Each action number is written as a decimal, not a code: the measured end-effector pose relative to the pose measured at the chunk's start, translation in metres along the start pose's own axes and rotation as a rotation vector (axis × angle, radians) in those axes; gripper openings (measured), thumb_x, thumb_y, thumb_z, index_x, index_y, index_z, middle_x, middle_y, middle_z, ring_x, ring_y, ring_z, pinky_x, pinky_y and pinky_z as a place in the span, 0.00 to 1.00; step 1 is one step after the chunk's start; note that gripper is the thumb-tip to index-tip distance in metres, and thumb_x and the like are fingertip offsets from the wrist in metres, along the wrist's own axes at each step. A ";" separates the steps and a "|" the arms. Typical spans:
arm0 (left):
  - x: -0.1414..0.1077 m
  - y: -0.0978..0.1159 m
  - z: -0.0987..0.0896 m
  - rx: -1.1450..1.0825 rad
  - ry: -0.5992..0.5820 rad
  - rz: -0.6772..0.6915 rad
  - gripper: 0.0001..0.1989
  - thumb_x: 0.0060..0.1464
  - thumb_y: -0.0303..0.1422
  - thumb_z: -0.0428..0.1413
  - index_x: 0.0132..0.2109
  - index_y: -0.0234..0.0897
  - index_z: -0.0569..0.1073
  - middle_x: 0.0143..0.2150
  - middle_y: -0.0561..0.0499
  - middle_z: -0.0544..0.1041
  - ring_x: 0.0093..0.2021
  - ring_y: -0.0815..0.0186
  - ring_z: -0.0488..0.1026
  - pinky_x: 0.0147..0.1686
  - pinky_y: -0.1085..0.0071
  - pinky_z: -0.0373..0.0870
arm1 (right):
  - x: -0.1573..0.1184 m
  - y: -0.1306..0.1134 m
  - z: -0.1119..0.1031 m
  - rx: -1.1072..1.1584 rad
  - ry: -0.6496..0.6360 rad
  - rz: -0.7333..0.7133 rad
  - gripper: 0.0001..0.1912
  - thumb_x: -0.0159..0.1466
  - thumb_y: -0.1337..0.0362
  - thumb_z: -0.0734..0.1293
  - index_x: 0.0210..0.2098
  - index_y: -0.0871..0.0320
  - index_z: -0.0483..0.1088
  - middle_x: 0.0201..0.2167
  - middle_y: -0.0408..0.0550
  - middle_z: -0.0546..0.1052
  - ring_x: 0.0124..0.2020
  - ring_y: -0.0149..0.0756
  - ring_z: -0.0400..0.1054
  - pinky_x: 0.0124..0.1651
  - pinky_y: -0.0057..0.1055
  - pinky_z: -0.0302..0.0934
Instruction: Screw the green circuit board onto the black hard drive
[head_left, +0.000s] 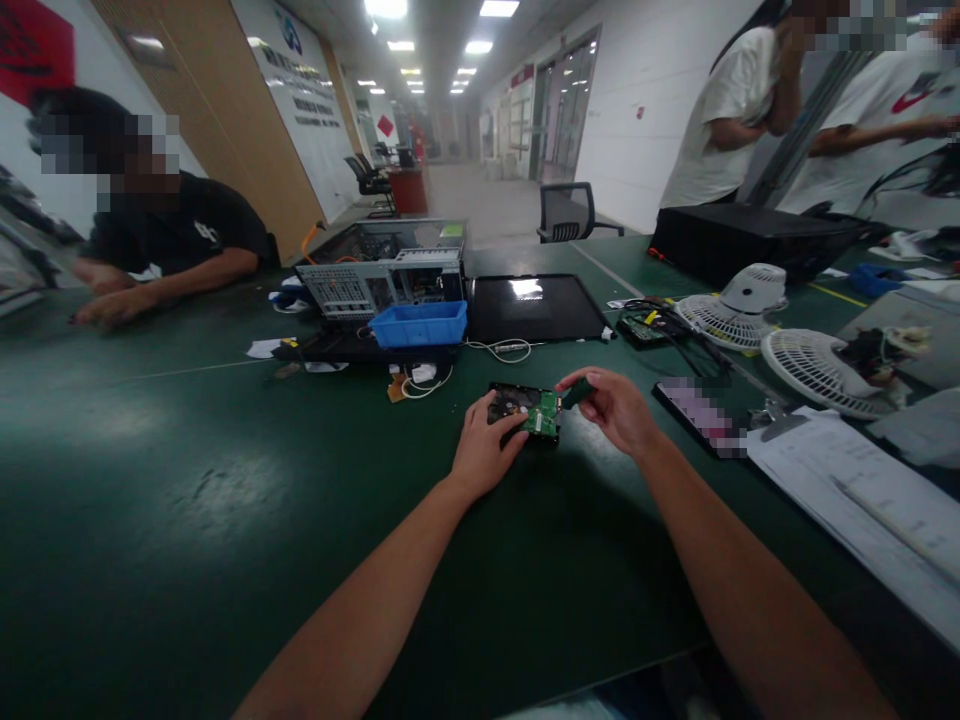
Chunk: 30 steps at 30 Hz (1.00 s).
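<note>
A hard drive (543, 413) lies flat on the green table with its green circuit board facing up. My left hand (484, 446) holds it down from the left, fingers on its far left part and thumb across its near side. Just beyond the drive's right edge, my right hand (616, 408) pinches a small dark green piece (577, 392) between thumb and fingers. The piece is close to the drive's right end; whether they touch I cannot tell, and its exact kind is unclear.
Ahead stand an open computer case (382, 275), a blue bin (418, 325) and a black panel (536, 308). To the right are fan parts (724, 318), a phone (697, 415) and a clipboard with papers (862, 500). Another person sits at the left; others stand at the right.
</note>
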<state>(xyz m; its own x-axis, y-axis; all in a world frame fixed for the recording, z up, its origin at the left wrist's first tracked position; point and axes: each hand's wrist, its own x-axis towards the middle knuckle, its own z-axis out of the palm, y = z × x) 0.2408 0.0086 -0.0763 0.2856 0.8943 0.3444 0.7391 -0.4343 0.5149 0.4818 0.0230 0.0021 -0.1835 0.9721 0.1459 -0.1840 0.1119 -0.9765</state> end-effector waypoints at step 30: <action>0.000 0.002 -0.001 0.004 -0.006 -0.013 0.17 0.63 0.42 0.59 0.58 0.55 0.78 0.73 0.49 0.54 0.72 0.46 0.52 0.66 0.43 0.60 | 0.002 0.000 0.002 0.103 0.143 0.002 0.08 0.58 0.59 0.73 0.34 0.56 0.75 0.39 0.45 0.77 0.23 0.25 0.58 0.22 0.25 0.47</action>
<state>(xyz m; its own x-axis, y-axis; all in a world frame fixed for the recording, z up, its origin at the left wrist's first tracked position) 0.2413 0.0076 -0.0746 0.2797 0.9006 0.3327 0.7453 -0.4222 0.5160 0.4794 0.0249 0.0024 -0.0456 0.9926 0.1130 -0.2830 0.0957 -0.9543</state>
